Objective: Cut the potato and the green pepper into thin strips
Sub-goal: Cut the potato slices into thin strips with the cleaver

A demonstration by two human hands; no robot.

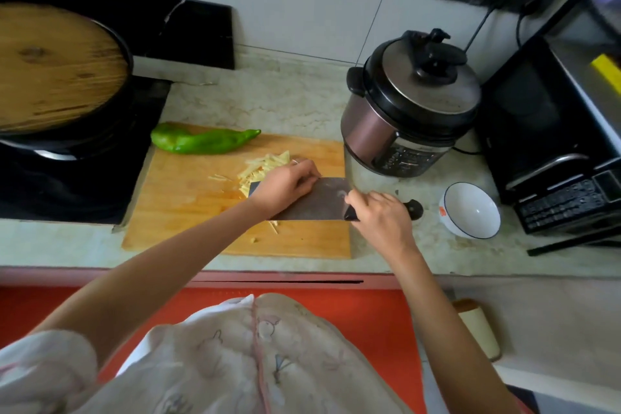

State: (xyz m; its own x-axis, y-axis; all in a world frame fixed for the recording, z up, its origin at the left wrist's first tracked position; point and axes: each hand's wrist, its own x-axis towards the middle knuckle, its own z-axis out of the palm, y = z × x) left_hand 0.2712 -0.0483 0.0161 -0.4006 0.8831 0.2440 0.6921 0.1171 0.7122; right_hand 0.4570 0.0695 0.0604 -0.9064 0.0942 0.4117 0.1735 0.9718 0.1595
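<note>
- While the right hand (379, 218) is closed tight round the dark handle of the cleaver (319, 202), its thumb lies against the near end of the blade and only the butt of the handle shows past the knuckles
- The cleaver's broad blade lies low and tilted over the right part of the cutting board (188, 205), its flat side turned up to the camera
- The left hand (285, 185) rests on the far left part of the blade, fingers bent down over the blade's far edge to the potato strips (265, 168); whether they pinch any strips or only touch them cannot be told, as the fingertips are hidden behind the knuckles
- The potato strips lie in a pale heap on the board just beyond the blade, part of the heap covered by the left hand and the blade; a few loose strips lie to the left and near the board's front edge
- The green pepper (201, 141) lies whole along the far left edge of the board, apart from the strips and both hands
- On the table (386, 255), a white bowl (470, 210) stands right of the cleaver handle, and a pressure cooker (410, 104) just behind the board's right corner
- The wok (50, 67) with a wooden lid at the left is blurred and cut off by the frame edge
</note>
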